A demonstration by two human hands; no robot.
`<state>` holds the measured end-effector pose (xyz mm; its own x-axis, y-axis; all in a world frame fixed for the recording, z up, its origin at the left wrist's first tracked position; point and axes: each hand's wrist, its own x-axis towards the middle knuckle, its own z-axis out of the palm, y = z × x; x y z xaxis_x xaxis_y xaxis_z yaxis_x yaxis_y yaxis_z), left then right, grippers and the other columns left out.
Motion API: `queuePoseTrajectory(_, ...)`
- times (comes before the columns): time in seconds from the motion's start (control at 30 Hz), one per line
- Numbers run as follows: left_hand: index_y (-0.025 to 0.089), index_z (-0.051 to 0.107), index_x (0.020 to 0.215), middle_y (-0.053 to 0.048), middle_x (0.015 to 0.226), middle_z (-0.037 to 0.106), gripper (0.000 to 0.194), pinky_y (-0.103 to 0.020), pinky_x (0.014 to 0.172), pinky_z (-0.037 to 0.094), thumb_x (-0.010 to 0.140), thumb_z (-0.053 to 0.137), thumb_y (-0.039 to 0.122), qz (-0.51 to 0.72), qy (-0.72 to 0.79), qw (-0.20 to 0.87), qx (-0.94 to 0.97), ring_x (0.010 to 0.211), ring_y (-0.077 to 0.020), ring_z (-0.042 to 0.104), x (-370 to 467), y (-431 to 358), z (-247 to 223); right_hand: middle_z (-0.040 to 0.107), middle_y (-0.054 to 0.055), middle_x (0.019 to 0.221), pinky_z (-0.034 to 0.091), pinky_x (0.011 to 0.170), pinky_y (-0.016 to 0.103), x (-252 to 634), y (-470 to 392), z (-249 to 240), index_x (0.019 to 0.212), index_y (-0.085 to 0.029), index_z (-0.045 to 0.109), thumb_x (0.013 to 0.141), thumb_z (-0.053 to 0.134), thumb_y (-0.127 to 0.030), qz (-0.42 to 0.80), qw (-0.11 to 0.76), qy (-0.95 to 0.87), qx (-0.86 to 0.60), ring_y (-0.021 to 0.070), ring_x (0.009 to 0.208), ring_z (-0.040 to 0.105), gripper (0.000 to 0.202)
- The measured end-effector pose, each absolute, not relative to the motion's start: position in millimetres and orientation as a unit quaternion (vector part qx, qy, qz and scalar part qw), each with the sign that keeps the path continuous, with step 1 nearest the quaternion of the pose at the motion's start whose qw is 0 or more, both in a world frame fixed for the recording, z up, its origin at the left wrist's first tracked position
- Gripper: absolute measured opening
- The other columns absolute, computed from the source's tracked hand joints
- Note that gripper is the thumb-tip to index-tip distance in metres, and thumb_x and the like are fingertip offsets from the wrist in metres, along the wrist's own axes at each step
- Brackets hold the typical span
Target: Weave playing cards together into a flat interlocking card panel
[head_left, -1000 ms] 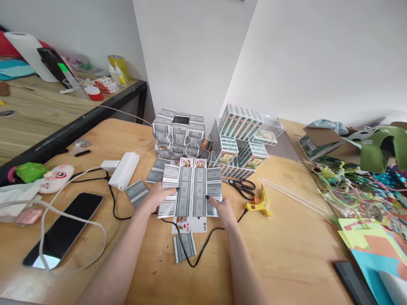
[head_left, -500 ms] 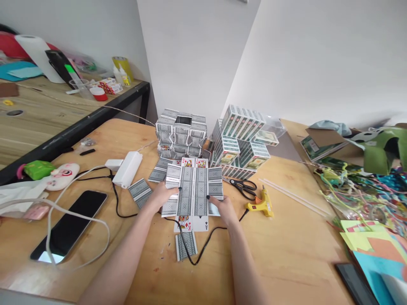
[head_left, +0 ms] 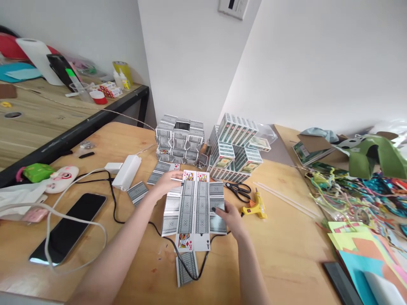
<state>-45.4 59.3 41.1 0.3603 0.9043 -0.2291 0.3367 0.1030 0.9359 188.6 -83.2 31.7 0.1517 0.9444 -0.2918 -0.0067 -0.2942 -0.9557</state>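
A panel of joined playing cards [head_left: 195,203], mostly back side up with king and ace ends showing at the bottom, is held over the table. My left hand [head_left: 168,183] is closed on its upper left part. At its right edge my right hand [head_left: 233,217] grips it, thumb on top and the other fingers hidden beneath. Behind the panel stands a hollow structure built from folded playing cards [head_left: 179,140]. Folded card pieces lie on the table, one at the left [head_left: 137,192] and one in front [head_left: 187,269]. A black cable [head_left: 171,242] loops in front of the panel.
Stacked card boxes [head_left: 235,148] stand at the back right. Scissors [head_left: 239,190] and a yellow glue gun [head_left: 256,206] lie right of the panel. A phone [head_left: 68,228], a white power strip [head_left: 127,171] and cables lie at left. Coloured paper [head_left: 359,254] covers the right side.
My left hand has moved up along the panel's left edge, and my right hand sits a little farther right. The panel appears lower and larger in view; the camera has tilted slightly upward.
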Motion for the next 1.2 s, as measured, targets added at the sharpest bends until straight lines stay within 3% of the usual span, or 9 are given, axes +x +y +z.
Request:
queuePoseTrajectory(0.1, 0.012, 0.057, 0.111, -0.006, 0.096, 0.069, 0.048, -0.024, 0.070, 0.048, 0.063, 0.055, 0.011, 0.108, 0.516, 0.428, 0.734, 0.086, -0.0182, 0.065, -34.2, 75.1, 44.7, 0.066, 0.010, 0.104, 0.049, 0.082, 0.041, 201.9, -67.1, 38.2, 0.110, -0.016, 0.060, 0.066, 0.063, -0.023, 0.294, 0.442, -0.446, -0.721, 0.0243, 0.090, 0.063, 0.045)
queuePoseTrajectory(0.2, 0.011, 0.054, 0.114, -0.006, 0.087, 0.070, 0.057, -0.026, 0.067, 0.047, 0.057, 0.060, 0.009, 0.047, 0.521, 0.370, 0.768, 0.082, -0.0203, 0.064, -25.0, 87.9, 49.4, 0.065, 0.011, 0.107, 0.045, 0.090, 0.040, 203.8, -51.6, 53.0, 0.106, -0.016, 0.063, 0.071, 0.055, -0.017, 0.159, 0.371, -0.554, -0.728, 0.0241, 0.100, 0.059, 0.035)
queuePoseTrajectory(0.33, 0.017, 0.055, 0.112, -0.009, 0.110, 0.063, 0.065, -0.031, 0.082, 0.043, 0.049, 0.071, 0.017, -0.008, 0.508, 0.285, 0.813, 0.104, -0.0270, 0.055, -11.3, 98.9, 61.0, 0.068, 0.008, 0.100, 0.045, 0.090, 0.034, 170.9, -39.7, 69.7, 0.097, -0.018, 0.066, 0.077, 0.046, -0.011, 0.152, 0.277, -0.698, -0.643, 0.0200, 0.097, 0.060, 0.029)
queuePoseTrajectory(0.4, 0.021, 0.056, 0.109, -0.009, 0.118, 0.059, 0.065, -0.035, 0.087, 0.040, 0.047, 0.074, 0.019, -0.039, 0.492, 0.250, 0.833, 0.111, -0.0302, 0.049, -2.3, 101.4, 68.5, 0.067, 0.008, 0.104, 0.045, 0.090, 0.031, 145.3, -37.6, 69.4, 0.102, -0.018, 0.064, 0.079, 0.048, -0.012, 0.169, 0.216, -0.755, -0.595, 0.0194, 0.100, 0.059, 0.029)
queuePoseTrajectory(0.57, 0.020, 0.060, 0.100, -0.010, 0.112, 0.061, 0.061, -0.038, 0.083, 0.041, 0.042, 0.075, 0.015, -0.122, 0.439, 0.203, 0.867, 0.101, -0.0307, 0.055, 17.5, 104.2, 83.8, 0.054, 0.018, 0.124, 0.042, 0.095, 0.037, 100.5, -37.3, 46.6, 0.120, -0.007, 0.052, 0.078, 0.052, -0.016, 0.133, 0.118, -0.771, -0.612, 0.0272, 0.120, 0.045, 0.042)
queuePoseTrajectory(0.7, 0.017, 0.063, 0.088, -0.008, 0.093, 0.068, 0.044, -0.030, 0.071, 0.045, 0.045, 0.073, 0.015, -0.175, 0.407, 0.185, 0.877, 0.081, -0.0243, 0.061, 22.8, 106.4, 87.2, 0.050, 0.018, 0.129, 0.040, 0.098, 0.037, 93.3, -40.2, 26.8, 0.125, -0.007, 0.048, 0.081, 0.040, -0.009, 0.093, 0.124, -0.761, -0.630, 0.0262, 0.123, 0.043, 0.044)
queuePoseTrajectory(0.9, 0.017, 0.060, 0.104, -0.011, 0.101, 0.066, 0.058, -0.026, 0.066, 0.045, 0.047, 0.073, 0.014, -0.191, 0.398, 0.154, 0.884, 0.085, -0.0233, 0.061, 28.1, 105.1, 87.6, 0.047, 0.020, 0.131, 0.037, 0.101, 0.037, 89.0, -45.2, 14.0, 0.127, -0.001, 0.045, 0.083, 0.033, -0.007, 0.054, 0.125, -0.758, -0.637, 0.0273, 0.125, 0.039, 0.046)
queuePoseTrajectory(1.07, 0.011, 0.069, 0.071, -0.012, 0.074, 0.069, 0.027, -0.029, 0.065, 0.046, 0.045, 0.075, 0.014, -0.250, 0.406, 0.146, 0.867, 0.073, -0.0256, 0.063, 39.7, 105.4, 90.1, 0.047, 0.021, 0.131, 0.035, 0.103, 0.039, 84.7, -47.5, 5.3, 0.127, -0.001, 0.046, 0.081, 0.033, -0.006, 0.051, 0.135, -0.744, -0.652, 0.0285, 0.125, 0.039, 0.047)
queuePoseTrajectory(1.2, 0.010, 0.070, 0.069, -0.014, 0.073, 0.069, 0.026, -0.032, 0.064, 0.047, 0.043, 0.076, 0.014, -0.256, 0.419, 0.137, 0.860, 0.073, -0.0275, 0.063, 44.0, 104.9, 89.3, 0.048, 0.021, 0.131, 0.034, 0.103, 0.041, 84.2, -48.6, -0.3, 0.127, 0.000, 0.046, 0.082, 0.035, -0.007, 0.049, 0.142, -0.740, -0.656, 0.0290, 0.127, 0.037, 0.047)
